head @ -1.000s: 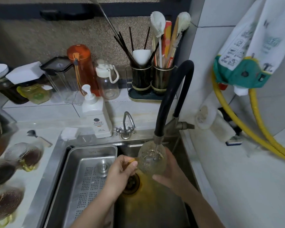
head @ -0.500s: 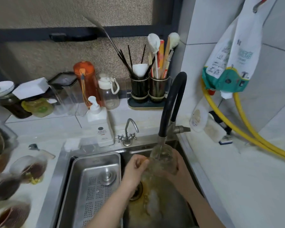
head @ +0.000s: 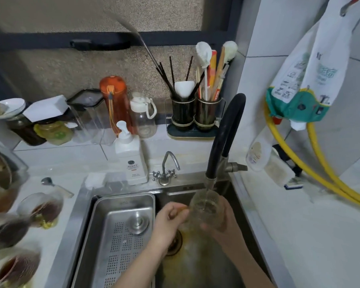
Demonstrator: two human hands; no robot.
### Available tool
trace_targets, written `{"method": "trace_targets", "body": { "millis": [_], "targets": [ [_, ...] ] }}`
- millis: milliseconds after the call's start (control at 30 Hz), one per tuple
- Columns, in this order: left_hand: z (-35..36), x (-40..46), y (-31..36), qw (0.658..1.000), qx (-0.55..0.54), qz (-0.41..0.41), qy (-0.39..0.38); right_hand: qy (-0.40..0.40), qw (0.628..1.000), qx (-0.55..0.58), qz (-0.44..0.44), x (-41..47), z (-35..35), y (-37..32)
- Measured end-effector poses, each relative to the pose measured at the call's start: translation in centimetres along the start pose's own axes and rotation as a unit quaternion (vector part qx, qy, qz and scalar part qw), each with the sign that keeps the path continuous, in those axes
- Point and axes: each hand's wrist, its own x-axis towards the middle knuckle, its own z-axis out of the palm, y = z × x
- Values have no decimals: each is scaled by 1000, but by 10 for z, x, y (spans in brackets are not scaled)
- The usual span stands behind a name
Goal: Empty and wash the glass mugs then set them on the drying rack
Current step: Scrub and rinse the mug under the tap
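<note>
Both hands, left and right, gripping glass mug under faucet.

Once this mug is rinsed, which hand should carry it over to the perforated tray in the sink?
Probably the left hand. It pinches the glass mug by its handle side and lies next to the perforated tray. The right hand cups the mug's far side, under the black faucet.

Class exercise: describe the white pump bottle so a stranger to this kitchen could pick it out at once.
Start at the steel sink. On the ledge just behind its left basin, left of the small chrome tap, stands the white pump bottle. It is the only opaque white, square-shouldered bottle with a pump; the orange bottle and clear bottle stand farther back.
</note>
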Motion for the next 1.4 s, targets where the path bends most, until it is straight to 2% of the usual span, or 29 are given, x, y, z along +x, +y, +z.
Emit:
{"method": "trace_targets", "body": {
  "millis": [100, 167, 300, 400, 500, 700, 767, 867, 1033, 1233, 1400],
  "targets": [
    [-13, 8, 1, 999, -40, 2, 29, -27, 999, -35, -17, 13, 10, -5],
    [-7, 13, 6, 998, -63, 1, 19, -38, 999, -24, -9, 24, 4, 0],
    [12, 7, 4, 998, -55, -17, -28, -31, 999, 19, 7, 11, -12, 11],
    [-2, 7, 2, 998, -56, -19, -15, -21, 1000, -7, -8, 8, -3, 10],
    [-6, 17, 3, 999, -49, -11, 2, -35, 999, 3, 16, 21, -1, 6],
    [5, 3, -6, 1000, -1, 11, -19, -15, 998, 38, 54, 11, -15, 34],
    [-10, 1, -3, 1000, 4, 8, -14, -41, 995, 71, 54, 4, -6, 32],
    [-14, 13, 4, 1000, -26, 9, 11, -64, 995, 56, 51, 22, -2, 26],
    [15, 8, -2, 999, -36, -21, -2, -21, 999, 18, 41, 27, -21, 32],
    [-16, 8, -6, 998, -38, -22, 44, -86, 994, 31, 59, 21, 4, 29],
    [2, 4, -12, 999, 6, -31, 8, -72, 991, 76, 78, 11, -6, 35]
  ]
}}
